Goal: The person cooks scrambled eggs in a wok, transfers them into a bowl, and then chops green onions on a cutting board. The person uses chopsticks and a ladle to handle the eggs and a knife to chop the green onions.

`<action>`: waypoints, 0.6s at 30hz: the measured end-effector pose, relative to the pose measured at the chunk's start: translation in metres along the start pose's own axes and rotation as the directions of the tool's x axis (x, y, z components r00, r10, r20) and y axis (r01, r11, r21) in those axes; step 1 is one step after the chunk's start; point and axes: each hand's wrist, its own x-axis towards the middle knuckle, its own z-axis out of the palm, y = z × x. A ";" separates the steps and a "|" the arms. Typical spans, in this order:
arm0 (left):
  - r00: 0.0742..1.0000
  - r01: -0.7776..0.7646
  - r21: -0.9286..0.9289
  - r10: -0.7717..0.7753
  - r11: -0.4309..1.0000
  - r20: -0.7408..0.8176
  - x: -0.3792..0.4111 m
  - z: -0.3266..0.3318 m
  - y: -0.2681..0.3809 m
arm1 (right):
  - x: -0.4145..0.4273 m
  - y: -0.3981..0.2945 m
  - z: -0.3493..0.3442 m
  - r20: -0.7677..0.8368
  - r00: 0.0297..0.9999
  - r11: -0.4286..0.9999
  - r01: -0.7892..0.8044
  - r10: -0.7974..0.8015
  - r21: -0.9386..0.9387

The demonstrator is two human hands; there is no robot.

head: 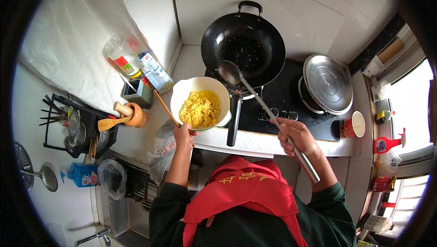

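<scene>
My left hand (184,137) is closed around wooden chopsticks (164,105), at the near left edge of a white bowl (175,100). Whether it also grips the bowl's rim I cannot tell. Cooked scrambled egg (200,111) with some yellow liquid lies in the bowl. My right hand (297,136) grips the handle of a metal ladle (257,97). The ladle's head is over the near left part of a black wok (247,47), which sits on the left burner. Small bits and an oily shine show inside the wok. Its black handle (234,120) points towards me.
A metal lid (329,81) covers the right burner of the black gas stove (273,93). A red paper cup (353,125) stands right of it. To the left are a glass jar (119,54), a wooden mortar (138,114) and a wooden spatula (111,123). A sink (131,219) lies lower left.
</scene>
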 end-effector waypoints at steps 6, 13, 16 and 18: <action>0.998 -0.041 -0.091 0.037 0.995 -0.047 0.004 -0.001 -0.008 | -0.025 -0.010 0.032 0.258 0.965 0.983 0.004 0.044 -0.185; 0.997 -0.014 -0.106 0.005 0.994 -0.083 -0.011 -0.003 -0.009 | 0.006 0.019 0.005 0.062 0.974 0.915 0.225 -0.217 -0.334; 0.995 -0.028 -0.085 0.020 0.996 -0.094 -0.027 -0.013 -0.011 | 0.053 0.033 -0.026 -0.025 0.912 0.740 0.317 -0.410 -0.594; 0.991 -0.025 -0.098 0.012 0.995 -0.132 -0.044 -0.018 -0.011 | 0.084 0.035 -0.041 -0.046 0.893 0.668 0.301 -0.449 -0.681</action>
